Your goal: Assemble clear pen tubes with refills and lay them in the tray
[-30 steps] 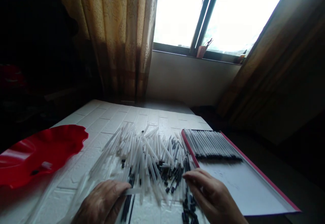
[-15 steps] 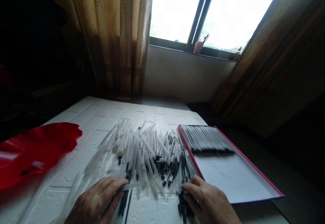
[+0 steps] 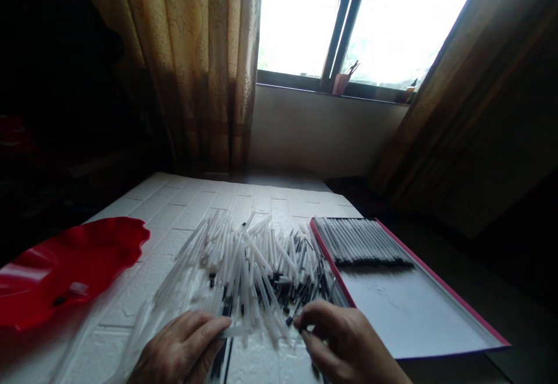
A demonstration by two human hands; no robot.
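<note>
Hands (image 3: 181,343) apart, clear tube (image 3: 235,332) in left, heaped tubes (image 3: 244,256) beyond

I've brought my right hand (image 3: 349,337) leftward from the black caps (image 3: 317,373) at the bottom of the frame, right of centre, nearer my left hand (image 3: 185,343); it now hides most of them. A small dark piece (image 3: 306,329) has appeared between its thumb and fingers. Since half a second ago, my view has shifted slightly, setting the red-edged tray (image 3: 436,314) lower and farther right.
</note>
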